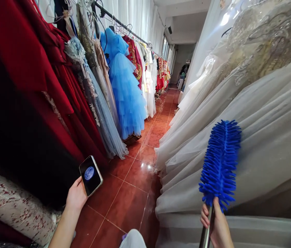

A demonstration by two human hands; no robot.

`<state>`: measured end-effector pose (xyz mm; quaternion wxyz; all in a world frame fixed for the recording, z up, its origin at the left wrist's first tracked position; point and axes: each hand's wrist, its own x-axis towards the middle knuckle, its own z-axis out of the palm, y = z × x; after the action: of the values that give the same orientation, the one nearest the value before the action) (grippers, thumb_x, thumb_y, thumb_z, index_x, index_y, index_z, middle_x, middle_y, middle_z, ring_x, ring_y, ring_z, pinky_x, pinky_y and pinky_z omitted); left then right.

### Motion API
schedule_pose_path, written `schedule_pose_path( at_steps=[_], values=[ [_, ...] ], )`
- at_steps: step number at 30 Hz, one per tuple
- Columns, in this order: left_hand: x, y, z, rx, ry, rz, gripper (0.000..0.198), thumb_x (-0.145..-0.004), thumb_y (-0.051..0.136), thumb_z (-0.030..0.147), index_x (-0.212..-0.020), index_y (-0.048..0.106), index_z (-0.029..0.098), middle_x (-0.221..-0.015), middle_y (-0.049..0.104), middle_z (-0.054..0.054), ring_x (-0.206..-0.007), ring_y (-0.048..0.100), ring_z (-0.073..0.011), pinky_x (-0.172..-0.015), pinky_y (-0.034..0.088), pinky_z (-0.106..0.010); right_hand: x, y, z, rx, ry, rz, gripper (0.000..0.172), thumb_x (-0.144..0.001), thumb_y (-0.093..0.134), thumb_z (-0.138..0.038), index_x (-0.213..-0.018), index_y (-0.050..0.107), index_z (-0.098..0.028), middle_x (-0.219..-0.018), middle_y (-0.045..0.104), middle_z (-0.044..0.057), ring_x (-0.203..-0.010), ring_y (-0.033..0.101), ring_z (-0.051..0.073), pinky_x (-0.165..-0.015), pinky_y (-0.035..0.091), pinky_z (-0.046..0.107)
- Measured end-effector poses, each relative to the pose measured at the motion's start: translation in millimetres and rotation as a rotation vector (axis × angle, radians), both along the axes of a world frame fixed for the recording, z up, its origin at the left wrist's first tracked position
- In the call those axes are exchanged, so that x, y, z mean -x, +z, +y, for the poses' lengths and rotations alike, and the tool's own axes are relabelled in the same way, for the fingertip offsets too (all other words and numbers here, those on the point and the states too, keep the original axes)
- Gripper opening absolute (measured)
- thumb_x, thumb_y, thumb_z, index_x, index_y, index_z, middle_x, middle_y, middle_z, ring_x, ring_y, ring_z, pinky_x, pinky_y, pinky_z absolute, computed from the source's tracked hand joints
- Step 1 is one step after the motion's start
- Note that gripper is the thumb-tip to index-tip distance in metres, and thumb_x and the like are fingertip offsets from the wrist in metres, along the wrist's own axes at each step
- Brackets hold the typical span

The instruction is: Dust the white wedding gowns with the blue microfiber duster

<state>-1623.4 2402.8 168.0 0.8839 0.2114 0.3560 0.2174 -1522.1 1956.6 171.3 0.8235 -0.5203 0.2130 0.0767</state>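
My left hand (76,197) holds a smartphone (91,175) low at the left; its lit screen shows a blue globe. My right hand (216,225) grips the metal handle of a blue chenille duster (220,163), whose fluffy head points up. The duster head lies in front of the white tulle gowns (264,131) hanging along the right side; whether it touches them I cannot tell. The phone hovers beside the dark red dresses (31,69) on the left.
A long rack (119,22) on the left carries red, grey, blue (127,89) and white dresses. A narrow aisle of glossy red floor tiles (135,179) runs ahead between the two rows. White curtains and windows line the far end.
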Motion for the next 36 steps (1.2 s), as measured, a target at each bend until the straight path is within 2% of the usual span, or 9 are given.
schedule_pose_path(
  at_steps=[8, 11, 16, 19, 21, 24, 28, 30, 36],
  values=[
    [-23, -40.5, 44, -0.134, 0.108, 0.088, 0.045, -0.085, 0.035, 0.010, -0.123, 0.054, 0.025, -0.064, 0.072, 0.002, -0.055, 0.066, -0.0147, -0.061, 0.056, -0.030, -39, -3.3, 14, 0.242, -0.109, -0.115, 0.054, -0.065, 0.063, -0.070, -0.060, 0.041, -0.020, -0.043, 0.046, -0.009, -0.027, 0.034, 0.003, -0.026, 0.026, 0.014],
    [-45, -32.7, 57, -0.182, 0.088, 0.082, 0.038, -0.086, 0.038, 0.013, -0.115, 0.057, 0.026, -0.061, 0.070, 0.003, -0.048, 0.062, -0.0128, -0.048, 0.050, -0.023, -61, -47.6, 15, 0.296, -0.067, -0.008, 0.056, -0.064, 0.062, -0.070, -0.056, 0.040, -0.020, -0.038, 0.041, -0.009, -0.026, 0.033, 0.003, -0.026, 0.026, 0.014],
    [-83, -15.4, 86, -0.211, 0.079, -0.012, 0.037, -0.087, 0.032, 0.011, -0.106, 0.059, 0.029, -0.068, 0.072, 0.004, -0.055, 0.066, -0.0134, -0.049, 0.052, -0.024, -56, -166.9, 42, 0.311, 0.078, 0.381, 0.061, -0.069, 0.057, -0.069, -0.042, 0.036, -0.019, -0.026, 0.029, -0.007, -0.022, 0.027, 0.002, -0.026, 0.021, 0.011],
    [-110, -9.7, 105, -0.147, 0.032, -0.021, 0.030, -0.089, 0.035, 0.018, -0.103, 0.060, 0.025, -0.068, 0.072, 0.002, -0.057, 0.068, -0.0152, -0.050, 0.053, -0.026, -42, -202.7, 82, 0.260, 0.194, 0.519, 0.061, -0.071, 0.059, -0.065, -0.038, 0.037, -0.018, -0.026, 0.029, -0.006, -0.022, 0.027, 0.002, -0.025, 0.019, 0.011],
    [-129, -7.6, 115, -0.112, -0.015, -0.020, 0.026, -0.089, 0.037, 0.019, -0.098, 0.061, 0.022, -0.067, 0.072, 0.001, -0.057, 0.068, -0.0160, -0.051, 0.054, -0.027, -45, -193.3, 108, 0.232, 0.244, 0.491, 0.060, -0.069, 0.060, -0.065, -0.039, 0.039, -0.018, -0.028, 0.030, -0.006, -0.023, 0.028, 0.003, -0.025, 0.020, 0.012],
    [-152, -6.3, 123, -0.125, -0.070, -0.035, 0.028, -0.090, 0.033, 0.019, -0.085, 0.061, 0.020, -0.068, 0.072, 0.001, -0.057, 0.068, -0.0160, -0.051, 0.055, -0.029, -69, -138.7, 126, 0.257, 0.207, 0.381, 0.062, -0.069, 0.052, -0.073, -0.041, 0.040, -0.019, -0.028, 0.031, -0.007, -0.023, 0.028, 0.003, -0.025, 0.019, 0.013],
    [-169, -6.5, 118, -0.166, -0.081, -0.047, 0.030, -0.090, 0.032, 0.018, -0.079, 0.060, 0.020, -0.070, 0.072, 0.002, -0.059, 0.068, -0.0158, -0.052, 0.054, -0.030, -118, -51.9, 94, 0.303, 0.037, 0.072, 0.061, -0.063, 0.053, -0.079, -0.051, 0.046, -0.019, -0.034, 0.041, -0.007, -0.025, 0.031, 0.004, -0.025, 0.025, 0.015],
    [-172, -5.7, 110, -0.180, -0.058, -0.056, 0.029, -0.088, 0.033, 0.017, -0.082, 0.061, 0.022, -0.070, 0.072, 0.003, -0.060, 0.067, -0.0153, -0.054, 0.053, -0.029, -140, -27.6, 64, 0.295, -0.053, -0.052, 0.061, -0.060, 0.058, -0.078, -0.056, 0.047, -0.018, -0.038, 0.044, -0.008, -0.027, 0.034, 0.003, -0.026, 0.027, 0.015],
    [-187, 7.6, 71, -0.185, -0.032, -0.067, 0.027, -0.086, 0.039, 0.022, -0.098, 0.063, 0.026, -0.072, 0.072, 0.003, -0.061, 0.065, -0.0155, -0.062, 0.052, -0.031, -170, -49.1, -3, 0.232, -0.164, -0.003, 0.066, -0.041, 0.071, -0.076, -0.059, 0.043, -0.019, -0.039, 0.047, -0.009, -0.027, 0.034, 0.003, -0.025, 0.027, 0.014]
  ],
)
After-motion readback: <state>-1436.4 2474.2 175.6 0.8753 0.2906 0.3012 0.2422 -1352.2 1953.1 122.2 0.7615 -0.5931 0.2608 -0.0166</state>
